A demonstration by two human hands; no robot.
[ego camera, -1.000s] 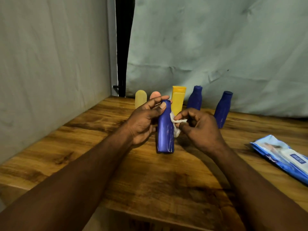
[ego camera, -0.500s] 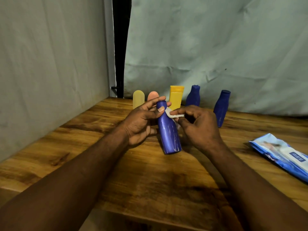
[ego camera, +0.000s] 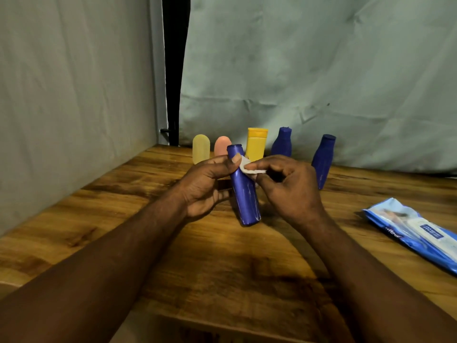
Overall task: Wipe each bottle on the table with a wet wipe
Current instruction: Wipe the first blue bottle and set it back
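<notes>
Wiping bottle [ego camera: 243, 191], tilted at table [ego camera: 222, 268] centre | left hand [ego camera: 205, 184] grips neck, thumb across | right hand [ego camera: 289, 191] pinches wipe [ego camera: 249, 168] at bottle's 2 o'clock | risk: thin grip may slip, bottle could knock row [ego camera: 257, 147] at 12 o'clock

We see the person's left forearm [ego camera: 111, 256] and right forearm [ego camera: 358, 268] as bare skin, uncovered from the lower edge of the view up to the wrists. The left hand [ego camera: 205, 186] and the right hand [ego camera: 291, 191] are bare as well. On the left thumb we can make out a short, trimmed nail [ego camera: 236, 158], and creases mark the knuckles of the right fingers [ego camera: 262, 165].
</notes>
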